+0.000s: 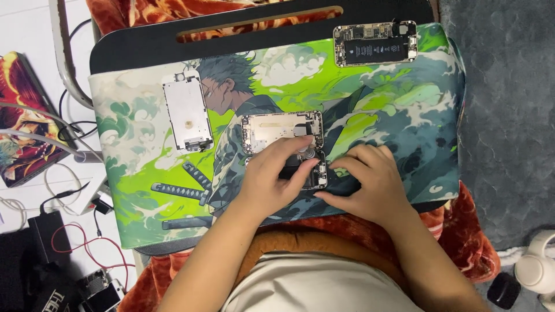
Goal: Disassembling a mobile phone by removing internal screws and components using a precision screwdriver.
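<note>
My left hand (pixel 276 173) rests on a dismantled phone body (pixel 315 176) near the front of a green illustrated mat (pixel 404 115), fingers bent over it and thumb near its top end. My right hand (pixel 365 182) lies flat beside it, fingertips touching the phone's right edge. Just behind the hands lies an open silver phone housing (pixel 277 128). What is under my left palm is hidden.
A white phone screen panel (pixel 187 112) lies at the mat's left. A third opened phone with a black battery (pixel 376 45) sits at the back right. The mat covers a black lap table (pixel 139 43). Cables, a charger (pixel 45 231) and a book lie left; white headphones (pixel 535 266) right.
</note>
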